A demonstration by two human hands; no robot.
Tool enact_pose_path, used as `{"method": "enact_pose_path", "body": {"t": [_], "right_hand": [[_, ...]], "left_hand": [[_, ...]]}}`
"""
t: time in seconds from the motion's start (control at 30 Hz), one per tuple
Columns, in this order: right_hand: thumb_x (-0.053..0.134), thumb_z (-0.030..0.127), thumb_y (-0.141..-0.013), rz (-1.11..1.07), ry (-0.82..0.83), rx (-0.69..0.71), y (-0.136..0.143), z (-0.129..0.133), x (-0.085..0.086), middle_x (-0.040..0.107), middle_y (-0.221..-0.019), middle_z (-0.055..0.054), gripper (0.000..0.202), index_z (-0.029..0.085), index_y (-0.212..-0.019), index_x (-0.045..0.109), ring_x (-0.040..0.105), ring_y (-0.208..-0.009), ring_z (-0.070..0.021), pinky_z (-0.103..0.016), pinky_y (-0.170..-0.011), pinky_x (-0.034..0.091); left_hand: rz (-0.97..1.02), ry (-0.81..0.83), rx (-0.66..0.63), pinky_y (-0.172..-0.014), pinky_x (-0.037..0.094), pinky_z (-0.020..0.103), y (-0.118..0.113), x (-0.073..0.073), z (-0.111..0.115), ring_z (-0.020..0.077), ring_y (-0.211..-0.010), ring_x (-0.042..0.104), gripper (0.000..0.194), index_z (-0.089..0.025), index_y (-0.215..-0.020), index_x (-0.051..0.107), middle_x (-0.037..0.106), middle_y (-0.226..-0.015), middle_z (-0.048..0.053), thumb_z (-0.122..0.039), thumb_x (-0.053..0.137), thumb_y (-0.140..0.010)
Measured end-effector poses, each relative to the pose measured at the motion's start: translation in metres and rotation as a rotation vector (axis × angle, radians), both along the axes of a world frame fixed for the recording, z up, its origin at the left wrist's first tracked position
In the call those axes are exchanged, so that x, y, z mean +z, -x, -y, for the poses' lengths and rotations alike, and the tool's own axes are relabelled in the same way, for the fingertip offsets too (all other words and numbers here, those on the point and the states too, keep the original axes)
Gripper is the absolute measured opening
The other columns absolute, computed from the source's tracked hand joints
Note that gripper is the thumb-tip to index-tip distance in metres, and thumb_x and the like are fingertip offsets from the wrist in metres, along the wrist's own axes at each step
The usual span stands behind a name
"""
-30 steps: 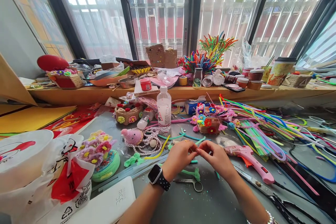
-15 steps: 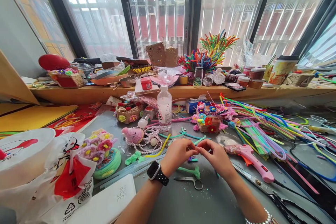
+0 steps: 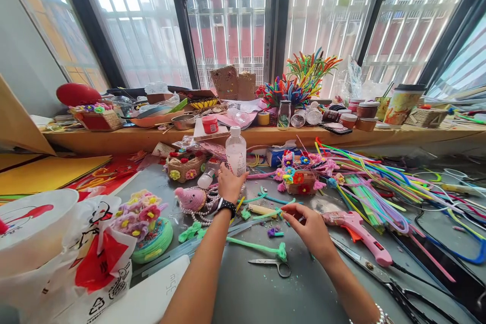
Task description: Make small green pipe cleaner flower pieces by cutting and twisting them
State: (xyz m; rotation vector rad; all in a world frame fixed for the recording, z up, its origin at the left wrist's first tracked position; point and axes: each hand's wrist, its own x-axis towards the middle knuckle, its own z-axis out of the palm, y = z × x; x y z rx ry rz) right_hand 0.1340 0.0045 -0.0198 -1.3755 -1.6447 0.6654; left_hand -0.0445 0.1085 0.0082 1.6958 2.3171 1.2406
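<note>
My left hand (image 3: 230,183) reaches forward to the clear plastic bottle (image 3: 236,151). Its thumb lies at one side of the bottle's lower part and its fingers at the other, and the bottle stands upright. My right hand (image 3: 309,225) is closed in a pinch, thumb against forefinger; whatever is in it is too small to make out. Between the hands lie a green fuzzy stem with a knotted end (image 3: 281,251), a purple fuzzy piece (image 3: 272,233) and small scissors (image 3: 266,262). A pink crocheted piece (image 3: 190,198) with bead strings is left of my left wrist.
A pink glue gun (image 3: 360,235) and large black-handled shears (image 3: 379,276) lie to the right. Pipe cleaners (image 3: 364,172) spread behind them. At left are a flower pot craft (image 3: 152,235), a white box (image 3: 161,288) and a plastic bag (image 3: 102,263). Flowered baskets (image 3: 304,182) stand towards the sill.
My left hand has left my right hand and moved forward to the bottle. My right hand stays pinched near the same place. The green stem between them now shows in full.
</note>
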Motion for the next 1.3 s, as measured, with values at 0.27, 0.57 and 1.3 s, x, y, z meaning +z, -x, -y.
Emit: {"method": "enact_pose_path", "body": {"t": [0.27,0.57,1.3], "right_hand": [[0.048,0.031,-0.074,0.04,-0.012,0.023,0.002,0.002,0.003,0.064,-0.073,-0.003,0.021,0.019,-0.078,0.064,0.054,-0.058,-0.0146,-0.025,-0.055,0.042],[0.048,0.028,-0.075,0.045,-0.017,0.021,0.004,0.002,0.003,0.064,-0.074,-0.003,0.018,0.017,-0.08,0.061,0.054,-0.061,-0.0144,-0.025,-0.057,0.042],[0.047,0.029,-0.076,-0.134,-0.028,0.017,0.007,0.0,-0.004,0.062,-0.075,-0.003,0.027,0.017,-0.101,0.047,0.055,-0.061,-0.0148,-0.025,-0.055,0.043]], "left_hand": [[-0.022,0.083,-0.009,-0.075,0.041,0.034,0.02,-0.001,-0.022,0.0266,-0.095,0.054,0.05,-0.01,-0.101,0.043,0.055,-0.1,0.018,-0.036,0.059,-0.062],[-0.119,0.156,0.007,-0.08,0.039,0.038,0.019,0.018,-0.008,0.0329,-0.101,0.048,0.062,0.003,-0.108,0.037,0.049,-0.105,0.028,-0.026,0.064,-0.06],[0.157,0.185,-1.025,-0.069,0.043,0.022,-0.029,-0.007,0.082,0.0139,-0.074,0.058,0.018,-0.019,-0.081,0.064,0.067,-0.081,0.002,-0.021,0.047,-0.075]]}}
